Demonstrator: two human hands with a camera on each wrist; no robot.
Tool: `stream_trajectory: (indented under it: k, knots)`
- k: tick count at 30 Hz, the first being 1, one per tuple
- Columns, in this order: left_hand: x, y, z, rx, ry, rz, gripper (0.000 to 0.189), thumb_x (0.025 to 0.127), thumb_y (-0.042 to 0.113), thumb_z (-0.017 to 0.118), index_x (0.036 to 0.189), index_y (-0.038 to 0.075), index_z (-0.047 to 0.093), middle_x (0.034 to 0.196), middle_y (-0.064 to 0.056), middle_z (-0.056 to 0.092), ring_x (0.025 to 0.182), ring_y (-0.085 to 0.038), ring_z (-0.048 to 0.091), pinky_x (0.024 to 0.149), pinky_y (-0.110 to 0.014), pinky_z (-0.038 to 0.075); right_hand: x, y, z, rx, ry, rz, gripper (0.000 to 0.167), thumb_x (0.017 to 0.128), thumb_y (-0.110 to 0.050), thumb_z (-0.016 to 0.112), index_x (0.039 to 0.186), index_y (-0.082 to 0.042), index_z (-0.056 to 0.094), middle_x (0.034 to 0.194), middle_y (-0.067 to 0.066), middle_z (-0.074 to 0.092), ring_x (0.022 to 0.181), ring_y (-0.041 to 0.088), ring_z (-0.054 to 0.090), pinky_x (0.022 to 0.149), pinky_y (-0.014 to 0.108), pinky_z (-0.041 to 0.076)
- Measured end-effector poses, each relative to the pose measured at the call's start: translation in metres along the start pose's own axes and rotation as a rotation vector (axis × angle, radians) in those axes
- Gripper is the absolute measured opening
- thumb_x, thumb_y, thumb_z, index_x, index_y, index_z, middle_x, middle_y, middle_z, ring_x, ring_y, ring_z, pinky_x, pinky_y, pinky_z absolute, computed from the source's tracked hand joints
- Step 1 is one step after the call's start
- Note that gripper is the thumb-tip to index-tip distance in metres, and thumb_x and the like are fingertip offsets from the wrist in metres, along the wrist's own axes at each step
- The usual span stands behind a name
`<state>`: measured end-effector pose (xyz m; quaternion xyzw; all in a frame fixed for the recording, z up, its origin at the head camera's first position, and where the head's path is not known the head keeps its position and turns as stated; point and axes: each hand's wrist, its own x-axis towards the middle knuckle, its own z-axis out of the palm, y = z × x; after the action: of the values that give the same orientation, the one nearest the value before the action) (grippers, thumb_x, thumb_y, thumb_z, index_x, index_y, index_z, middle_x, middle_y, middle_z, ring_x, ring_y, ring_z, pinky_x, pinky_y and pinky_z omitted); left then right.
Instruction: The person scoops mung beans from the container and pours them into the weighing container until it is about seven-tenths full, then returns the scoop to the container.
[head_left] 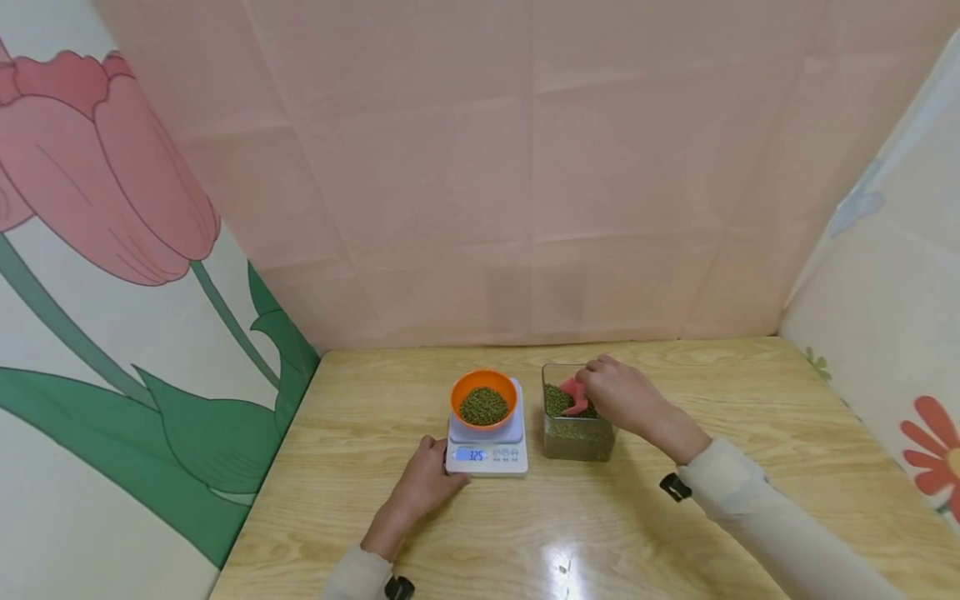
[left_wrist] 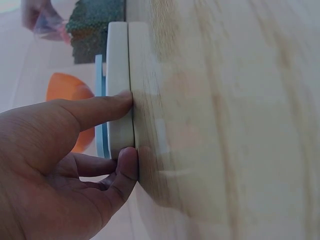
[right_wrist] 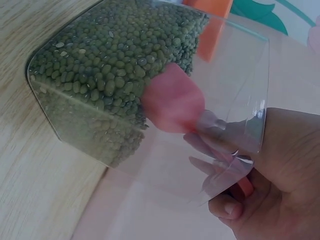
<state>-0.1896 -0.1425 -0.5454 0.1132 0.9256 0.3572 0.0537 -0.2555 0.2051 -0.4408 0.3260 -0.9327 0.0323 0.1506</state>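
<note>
My left hand (head_left: 427, 482) grips the near left corner of a white kitchen scale (head_left: 513, 464), thumb on its front edge and fingers curled at its side. In the left wrist view the thumb and a fingertip lie against the rim of the scale (left_wrist: 119, 75). An orange bowl (head_left: 459, 385) partly filled with mung beans (head_left: 483, 407) sits on the scale, whose lit display seems to read 325. My right hand (head_left: 622, 396) holds a pink scoop (right_wrist: 174, 98) by its handle. The scoop's head is inside a clear container (head_left: 577, 450) of mung beans (right_wrist: 110, 60), against the beans.
The container stands on the wooden table (head_left: 360, 433), just right of the scale with a narrow gap between. A pink-beige sheet (head_left: 525, 183) hangs behind the table. Flower-printed panels (head_left: 112, 250) stand at the left and right.
</note>
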Motion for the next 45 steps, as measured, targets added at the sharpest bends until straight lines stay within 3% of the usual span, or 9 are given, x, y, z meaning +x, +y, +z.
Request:
stream_trajectory:
  k: [18,45]
  knots:
    - [0.0002,0.0005,-0.0006,-0.004,-0.003,0.006,0.051,0.088,0.017,0.087,0.133,0.001,0.07,0.108,-0.007,0.06,0.095,-0.017,0.048,0.082,-0.032,0.05,0.0069,-0.0024,0.0014,0.02,-0.007,-0.04,0.017,0.089,0.009,0.073,0.082,-0.007,0.074,0.081,0.006,0.072,0.073,0.023,0.061,0.064,0.038,0.054]
    - [0.0002,0.0004,-0.0008,-0.016,-0.005,-0.002,0.053,0.089,0.017,0.087,0.135,0.0,0.068,0.107,-0.007,0.059,0.094,-0.017,0.047,0.08,-0.03,0.048,0.01,-0.001,0.0028,0.082,-0.052,-0.004,0.024,0.091,0.011,0.069,0.08,-0.01,0.072,0.082,0.005,0.072,0.075,0.024,0.062,0.065,0.04,0.055]
